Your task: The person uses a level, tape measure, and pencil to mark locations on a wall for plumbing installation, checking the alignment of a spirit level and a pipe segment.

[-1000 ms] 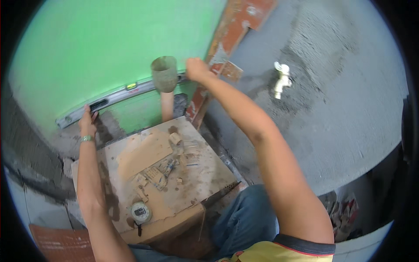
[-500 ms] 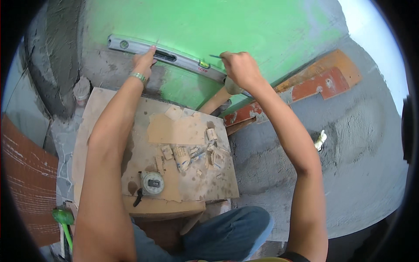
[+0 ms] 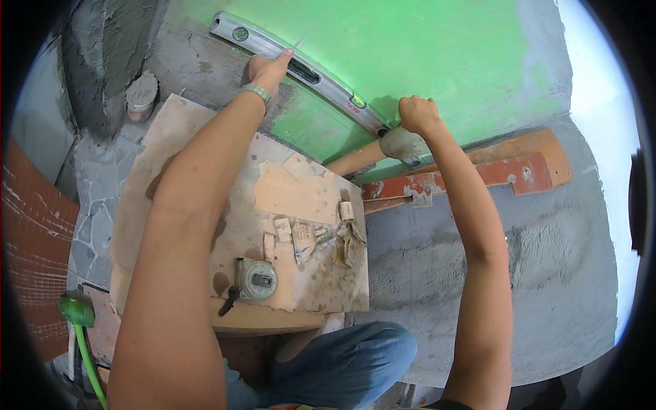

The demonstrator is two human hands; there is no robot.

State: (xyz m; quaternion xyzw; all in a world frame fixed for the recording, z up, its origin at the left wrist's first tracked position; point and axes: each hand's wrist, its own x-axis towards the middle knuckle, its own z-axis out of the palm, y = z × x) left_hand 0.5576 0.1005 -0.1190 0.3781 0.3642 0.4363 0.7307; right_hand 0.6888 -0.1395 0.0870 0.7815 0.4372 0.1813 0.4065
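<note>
A silver spirit level (image 3: 333,94) lies slanted against the green wall (image 3: 437,48). My left hand (image 3: 272,71) grips it near its middle slot, thumb along the upper edge and fingers mostly hidden behind. Beyond the level's right end, my right hand (image 3: 419,115) is closed against the wall. A thin pencil-like stick showed from that fist a moment ago; the hand's back hides it now. Just below the fist is a greyish rounded head (image 3: 402,144) with a thick tan handle (image 3: 357,158), resembling a mallet.
A dusty board (image 3: 184,130) carries a tape measure (image 3: 258,280), a tan cardboard piece (image 3: 295,193) and crumpled scraps (image 3: 304,240). Reddish planks (image 3: 471,179) lean at right beside grey plaster. A green-headed tool (image 3: 76,311) stands lower left; a crusted cup (image 3: 141,97) sits near the corner.
The whole view has shifted and turned, so the level looks steeper. My right fist has turned and moved slightly away from the level's end; the stick's tip no longer shows.
</note>
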